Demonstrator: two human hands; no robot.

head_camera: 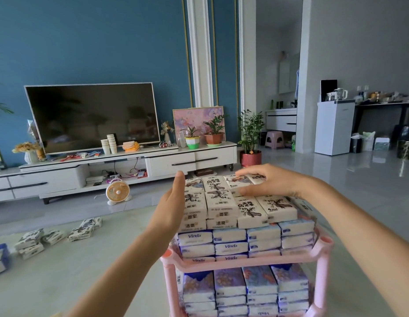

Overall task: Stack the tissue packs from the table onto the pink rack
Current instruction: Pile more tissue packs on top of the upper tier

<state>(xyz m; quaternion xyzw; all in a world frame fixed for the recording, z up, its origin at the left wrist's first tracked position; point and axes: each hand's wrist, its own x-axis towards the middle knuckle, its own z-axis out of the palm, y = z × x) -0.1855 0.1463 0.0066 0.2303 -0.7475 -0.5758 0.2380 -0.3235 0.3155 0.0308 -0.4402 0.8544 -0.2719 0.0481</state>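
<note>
The left hand (173, 209) pressed flat, fingers (179, 186) straight, against the cream printed tissue packs (221, 207) stacked atop the pink plastic rack (322, 252); the right hand (272, 181) pinched a far pack (236, 183) between thumb and fingers; loose packs (81, 232) lay on the pale bench (96, 271).

Premises: a home living room. Evidence: flat-screen television (93, 115) on a low white TV cabinet (121, 165), potted plants (213, 131), framed picture (199, 117), glossy tiled floor (336, 179).
</note>
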